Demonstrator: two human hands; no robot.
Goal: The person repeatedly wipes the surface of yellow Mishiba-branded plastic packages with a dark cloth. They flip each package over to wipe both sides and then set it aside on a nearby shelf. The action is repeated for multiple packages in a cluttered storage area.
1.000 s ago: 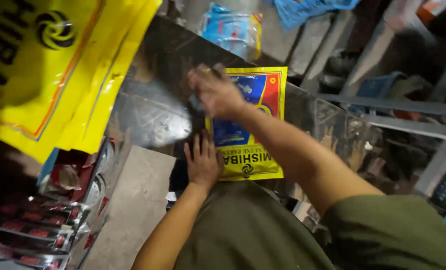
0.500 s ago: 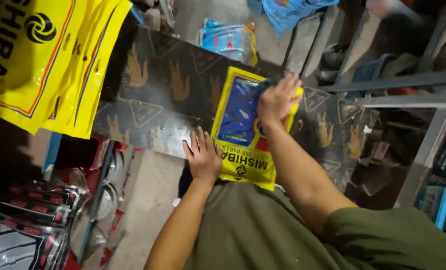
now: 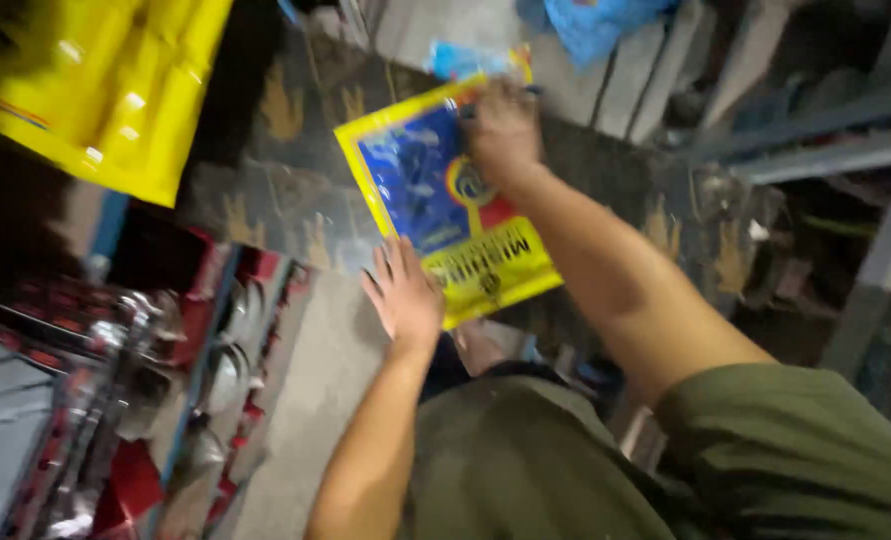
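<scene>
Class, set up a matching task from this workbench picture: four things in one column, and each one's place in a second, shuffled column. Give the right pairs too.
Things
1. left hand
2. right hand
3. yellow bags
4. blue-and-yellow packet

Places
A. hanging at the upper left
B. lying flat on the dark patterned worktop
C. pressing on the packet's far end
D. spread flat at the packet's near left corner

Pairs: 1-D, 2-C, 3-A, 4-B
</scene>
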